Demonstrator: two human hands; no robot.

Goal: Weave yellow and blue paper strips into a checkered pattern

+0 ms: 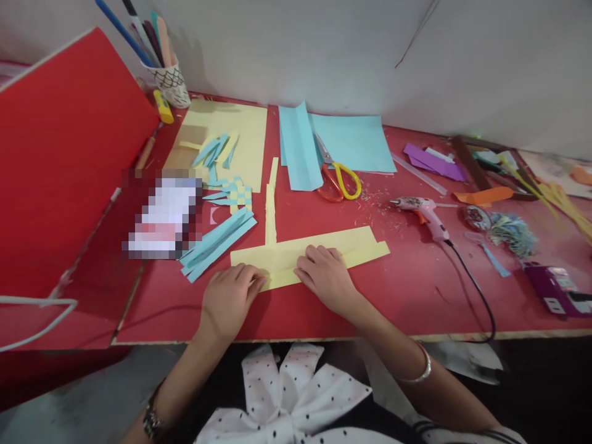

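A folded strip of pale yellow paper [361, 243] lies crosswise on the red tabletop in front of me. My left hand [230, 296] pinches its lower left edge between thumb and fingers. On the middle of the paper rests my right hand [326, 274], its fingers curled and pressed along the fold. Narrow yellow strips [271, 213] stand out just behind the paper. Left of them are folded blue strips [219, 243] and a small blue-and-yellow woven piece [238, 194]. What lies under my right fingertips is hidden.
Scissors [340, 179] with red and yellow handles lie by blue sheets [351, 142]. A pink glue gun [428, 216] with a black cable rests to the right. A blurred phone-like object [161, 216], a pen cup [171, 83] and a large red board [69, 160] stand left.
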